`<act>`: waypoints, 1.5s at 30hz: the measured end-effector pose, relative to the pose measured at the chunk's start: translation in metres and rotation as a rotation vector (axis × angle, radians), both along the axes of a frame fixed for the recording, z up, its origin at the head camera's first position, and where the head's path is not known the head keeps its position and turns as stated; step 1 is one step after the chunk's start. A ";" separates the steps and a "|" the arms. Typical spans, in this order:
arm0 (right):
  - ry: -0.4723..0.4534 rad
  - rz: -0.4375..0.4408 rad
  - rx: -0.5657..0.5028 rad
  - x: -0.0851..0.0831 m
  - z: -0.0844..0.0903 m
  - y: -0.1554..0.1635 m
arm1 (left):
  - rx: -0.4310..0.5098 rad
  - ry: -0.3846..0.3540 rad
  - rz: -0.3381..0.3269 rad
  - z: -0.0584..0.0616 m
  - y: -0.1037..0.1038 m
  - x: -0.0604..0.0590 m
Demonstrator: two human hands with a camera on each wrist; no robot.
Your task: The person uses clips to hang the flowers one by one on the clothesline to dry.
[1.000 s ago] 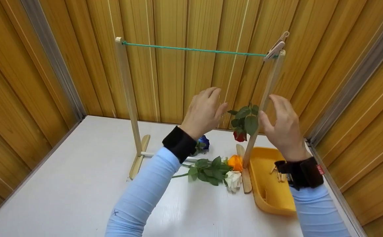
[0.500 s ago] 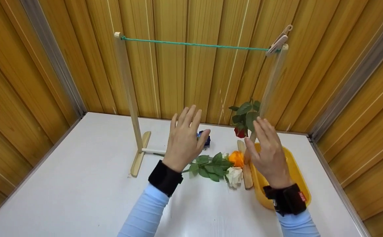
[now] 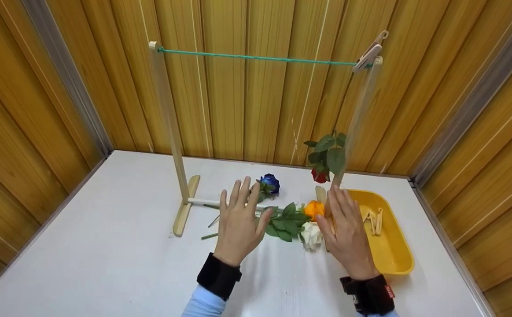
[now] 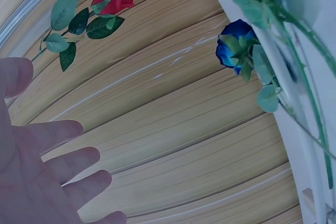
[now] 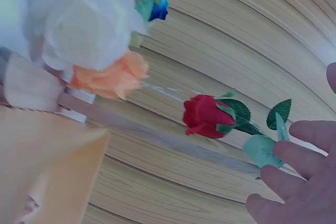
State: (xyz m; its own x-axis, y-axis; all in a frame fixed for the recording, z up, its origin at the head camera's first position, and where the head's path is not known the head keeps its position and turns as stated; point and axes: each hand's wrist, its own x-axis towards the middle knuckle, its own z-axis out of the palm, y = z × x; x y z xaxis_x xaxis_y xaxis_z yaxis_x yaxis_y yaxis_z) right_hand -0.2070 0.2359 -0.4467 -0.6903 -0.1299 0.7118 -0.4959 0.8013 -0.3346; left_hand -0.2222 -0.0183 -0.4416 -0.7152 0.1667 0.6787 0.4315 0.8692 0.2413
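Both hands flat, fingers spread, gripping nothing: left hand over the rose stems, right hand beside white rose, red rose hanging clear above.

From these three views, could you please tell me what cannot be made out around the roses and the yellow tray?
- Head view: the open right hand hides the wooden rack foot and part of the yellow plastic tray.
- Head view: the wooden clothespins in the tray are too small to count.
- Head view: the hanging red rose's stem top is lost against the rack post.
- Right wrist view: the white rose is blurred.
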 end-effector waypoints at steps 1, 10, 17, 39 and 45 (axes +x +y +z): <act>-0.009 -0.004 -0.005 0.002 -0.004 0.000 | -0.004 -0.004 0.001 -0.004 0.001 0.001; -0.130 -0.042 -0.012 0.012 -0.027 -0.001 | -0.027 -0.057 -0.010 -0.035 0.007 0.007; -0.202 -0.070 0.011 0.013 -0.028 0.003 | -0.034 -0.133 -0.023 -0.037 0.015 0.008; -0.448 -0.172 -0.078 0.013 0.003 0.061 | -0.211 -0.317 -0.151 -0.043 0.065 0.033; -0.433 -0.141 0.027 -0.002 0.010 0.080 | -0.219 -0.332 -0.191 -0.042 0.082 0.036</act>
